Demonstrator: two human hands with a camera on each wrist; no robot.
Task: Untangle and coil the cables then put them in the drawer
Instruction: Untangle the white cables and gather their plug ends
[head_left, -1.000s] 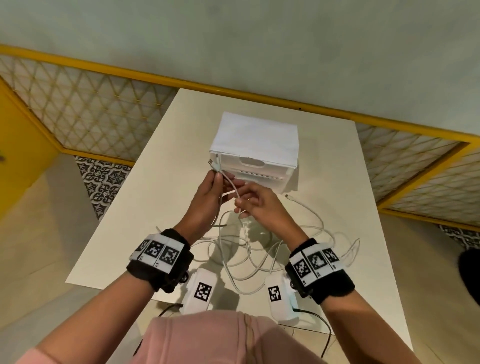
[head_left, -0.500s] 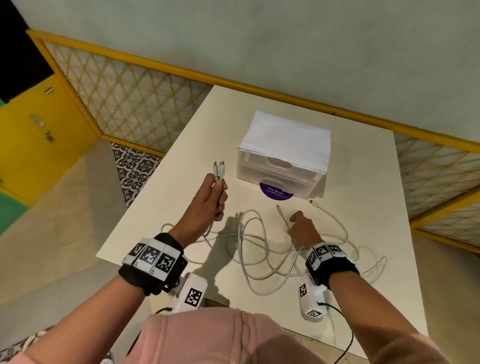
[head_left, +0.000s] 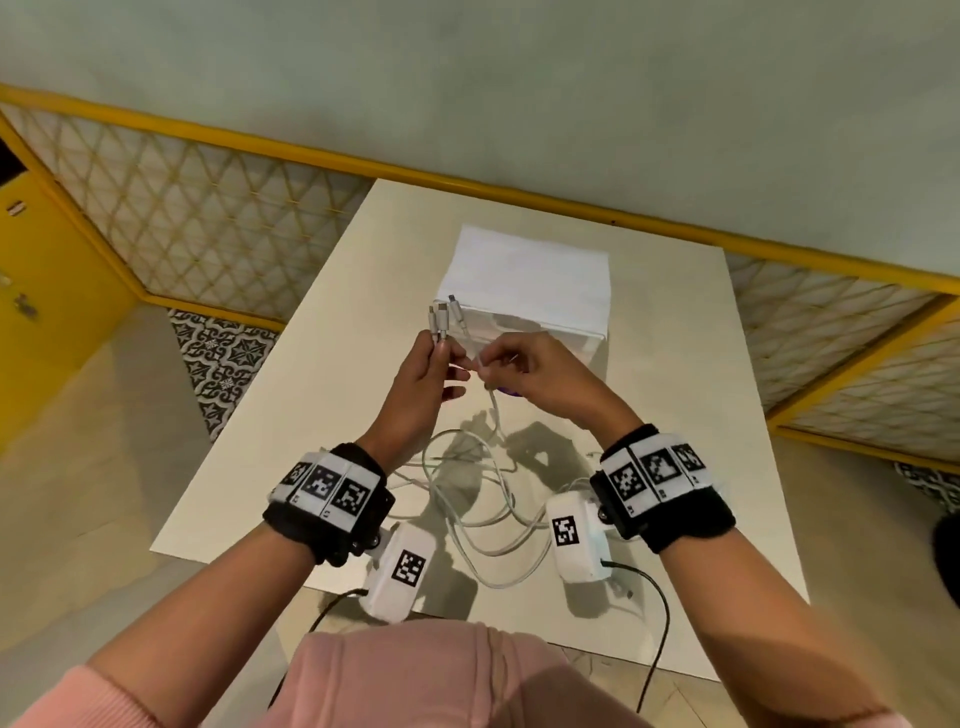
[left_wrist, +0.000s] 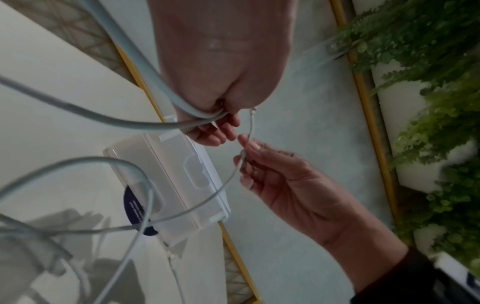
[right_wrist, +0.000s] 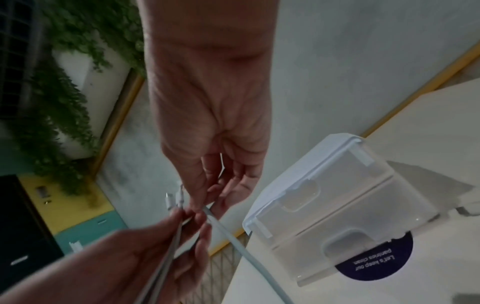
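Observation:
Several white cables (head_left: 483, 499) lie tangled on the white table (head_left: 322, 395) between my wrists. My left hand (head_left: 441, 358) is raised in front of the drawer unit (head_left: 524, 275) and grips two cable ends, their plugs (head_left: 439, 317) sticking up. My right hand (head_left: 483, 366) is close beside it and pinches a third cable, whose plug (head_left: 456, 305) also points up. The left wrist view has my right hand (left_wrist: 242, 152) pinching the thin cable (left_wrist: 233, 174). In the right wrist view my right hand (right_wrist: 205, 206) holds the cable (right_wrist: 233, 236) next to my left hand (right_wrist: 161, 242).
The translucent drawer unit (right_wrist: 337, 205) has two shut drawers and stands on a purple round sticker (right_wrist: 376, 261). Yellow-framed lattice panels (head_left: 208, 223) and a green wall border the table. Hanging plants (left_wrist: 428, 82) are off to one side.
My right hand has come up off the table with a cable end and moved next to my left hand. The left hand still holds its two cable ends.

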